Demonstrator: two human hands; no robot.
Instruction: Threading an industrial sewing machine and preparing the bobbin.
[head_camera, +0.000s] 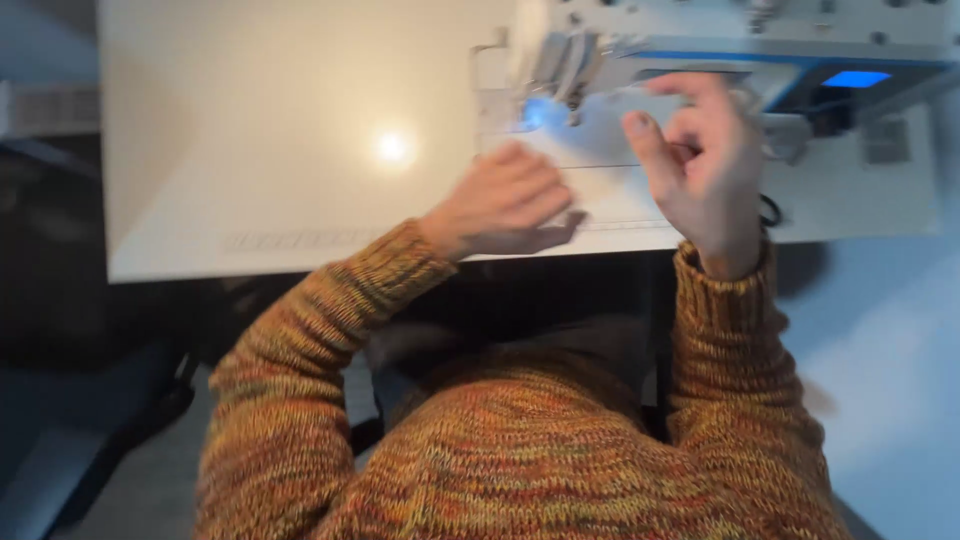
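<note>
A white sewing machine with a blue-lit panel stands at the far right of a pale table. Its needle area is lit by a small bluish lamp. My left hand lies flat, palm down, on a piece of white fabric just in front of the needle. My right hand is raised above the fabric beside the machine, fingers loosely curled and apart, holding nothing that I can see. Both arms wear orange-brown knitted sleeves.
A bright light reflection shows on the table left of the machine. A ruler strip runs along the table's front edge. Dark floor and furniture lie to the left, and a pale floor to the right.
</note>
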